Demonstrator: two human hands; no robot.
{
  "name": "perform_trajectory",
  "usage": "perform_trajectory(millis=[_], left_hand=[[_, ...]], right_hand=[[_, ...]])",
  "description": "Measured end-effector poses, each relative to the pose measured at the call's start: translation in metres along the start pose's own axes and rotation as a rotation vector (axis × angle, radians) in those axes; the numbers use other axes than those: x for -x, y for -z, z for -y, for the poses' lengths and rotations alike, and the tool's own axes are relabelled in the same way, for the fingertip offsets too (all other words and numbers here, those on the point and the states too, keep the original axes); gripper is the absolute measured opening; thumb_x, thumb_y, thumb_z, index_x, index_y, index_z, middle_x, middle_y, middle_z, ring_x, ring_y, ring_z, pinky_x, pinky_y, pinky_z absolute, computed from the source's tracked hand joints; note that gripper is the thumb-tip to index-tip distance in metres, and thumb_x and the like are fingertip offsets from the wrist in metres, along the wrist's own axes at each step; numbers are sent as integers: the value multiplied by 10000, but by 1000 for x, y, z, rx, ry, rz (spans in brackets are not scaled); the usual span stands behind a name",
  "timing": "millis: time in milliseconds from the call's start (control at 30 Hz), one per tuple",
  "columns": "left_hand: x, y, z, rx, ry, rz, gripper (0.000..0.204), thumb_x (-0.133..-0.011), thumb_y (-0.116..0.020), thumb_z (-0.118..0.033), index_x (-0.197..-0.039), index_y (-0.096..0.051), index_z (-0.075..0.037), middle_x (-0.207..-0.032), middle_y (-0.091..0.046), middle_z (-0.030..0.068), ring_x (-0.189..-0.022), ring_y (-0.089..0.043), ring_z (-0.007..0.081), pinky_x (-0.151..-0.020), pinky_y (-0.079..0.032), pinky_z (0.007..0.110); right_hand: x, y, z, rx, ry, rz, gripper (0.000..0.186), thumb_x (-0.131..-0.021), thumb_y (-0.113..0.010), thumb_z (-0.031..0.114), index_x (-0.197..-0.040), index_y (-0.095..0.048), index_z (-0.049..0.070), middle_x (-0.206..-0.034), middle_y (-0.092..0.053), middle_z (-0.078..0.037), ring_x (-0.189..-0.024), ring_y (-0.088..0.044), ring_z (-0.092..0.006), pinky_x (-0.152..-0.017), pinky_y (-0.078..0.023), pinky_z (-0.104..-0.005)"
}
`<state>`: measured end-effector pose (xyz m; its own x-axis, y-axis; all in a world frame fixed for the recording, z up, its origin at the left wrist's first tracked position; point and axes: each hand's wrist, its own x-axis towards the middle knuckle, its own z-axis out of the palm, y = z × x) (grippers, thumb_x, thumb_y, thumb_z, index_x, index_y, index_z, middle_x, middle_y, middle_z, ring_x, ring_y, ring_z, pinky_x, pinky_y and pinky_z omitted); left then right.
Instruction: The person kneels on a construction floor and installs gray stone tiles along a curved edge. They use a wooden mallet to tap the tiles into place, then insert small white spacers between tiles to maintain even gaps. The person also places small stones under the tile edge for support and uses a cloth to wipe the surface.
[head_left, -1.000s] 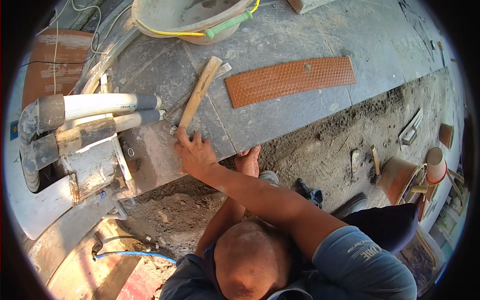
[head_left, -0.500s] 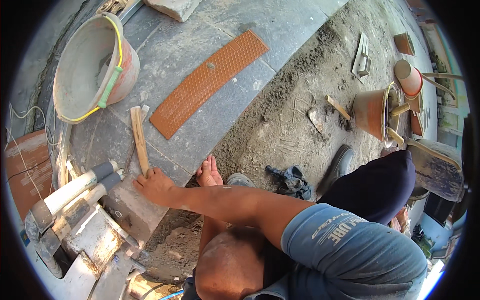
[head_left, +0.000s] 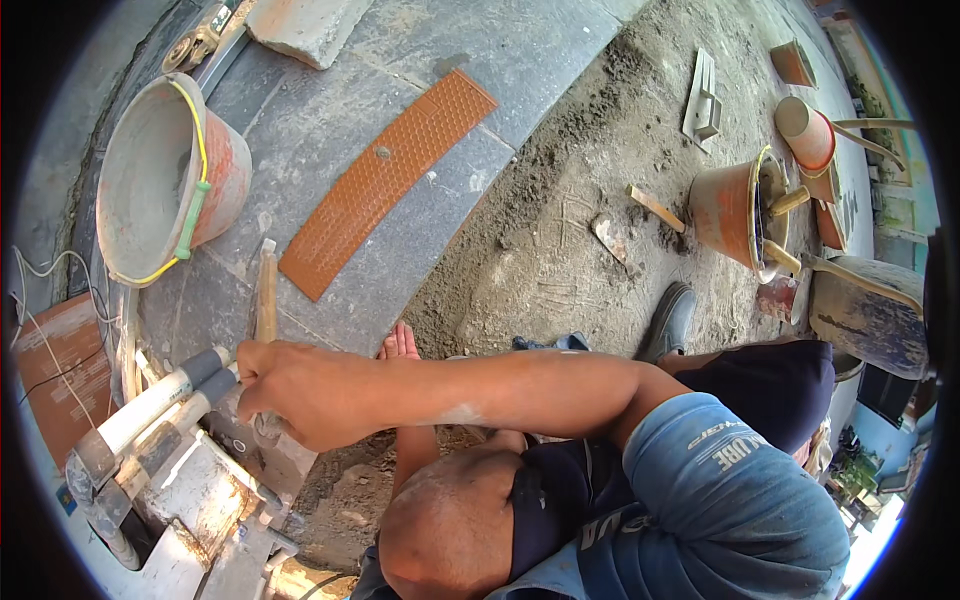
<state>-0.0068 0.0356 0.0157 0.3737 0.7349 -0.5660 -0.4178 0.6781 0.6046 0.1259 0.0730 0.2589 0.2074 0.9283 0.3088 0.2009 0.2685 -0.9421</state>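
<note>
My right hand (head_left: 278,390) is closed on a greyish thing I cannot make out, beside white pipes (head_left: 155,400) with grey fittings. Just above it a wooden handle (head_left: 266,295) lies on the grey stone tiles (head_left: 215,310). My left hand (head_left: 399,342), partly hidden by my right forearm, shows open, upturned fingers at the tiles' edge. An orange textured strip (head_left: 350,205) lies on the tiles beyond both hands.
Left are a bucket (head_left: 150,185) and cables (head_left: 50,260); at top, a stone slab (head_left: 305,25). Rough mortar ground (head_left: 530,260) borders the tiles, with a metal float (head_left: 700,100), wooden stick (head_left: 655,208), buckets (head_left: 725,215), dark cloth (head_left: 548,342) and a wheelbarrow (head_left: 865,330).
My right hand has left the lower end of the wooden handle, moved down-left and curled. My left hand's fingers stay at the tile edge. The whole view has swung round to the right.
</note>
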Motion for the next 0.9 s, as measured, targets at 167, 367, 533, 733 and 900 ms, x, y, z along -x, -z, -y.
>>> perform_trajectory(millis=[167, 367, 533, 733, 900], left_hand=[[-33, 55, -5, 20, 38, -135, 282, -814, -672, -126, -1006, -522, 17, -1098, -578, 149, -1161, -477, 304, -1056, -355, 435], [-9, 12, 8, 12, 117, 21, 459, -809, -676, -221, -1108, -452, 46, -1235, -441, 186, -1243, -380, 340, -1063, -325, 493], [-9, 9, 9, 92, 121, 8, 670, -797, -680, -268, -1239, -327, 91, -1343, -330, 206, -1278, -340, 329, -1090, -308, 456], [-4, 10, -3, 158, 87, 28, 742, -741, -708, -305, -1223, -346, 127, -1323, -379, 190, -1264, -364, 322, -1100, -309, 403], [-8, 5, 0, 160, 132, 26, 787, -730, -717, -331, -1227, -338, 147, -1352, -352, 226, -1271, -347, 343, -1095, -319, 402]], right_hand=[[28, 133, 80, 5, -147, -66, 364, -650, -681, 9, -1009, -619, 12, -922, -541, -135, -884, -548, -229, -702, -474, -300], [103, 214, 85, -52, -490, -805, 370, -802, -696, 221, -1049, -575, -28, -814, -595, -34, -695, -570, -88, -625, -517, -254], [204, 238, 67, -155, -722, -1272, 264, -912, -488, 231, -935, -547, -26, -767, -565, -82, -633, -572, -158, -607, -537, -326], [332, 117, -12, -852, -1058, -1815, 123, -837, -534, 195, -829, -470, 90, -675, -455, -33, -544, -444, -146, -532, -414, -296], [340, 34, -51, -990, -1184, -1709, 231, -828, -648, 276, -813, -469, 131, -654, -447, -4, -513, -415, -125, -462, -367, -281]])
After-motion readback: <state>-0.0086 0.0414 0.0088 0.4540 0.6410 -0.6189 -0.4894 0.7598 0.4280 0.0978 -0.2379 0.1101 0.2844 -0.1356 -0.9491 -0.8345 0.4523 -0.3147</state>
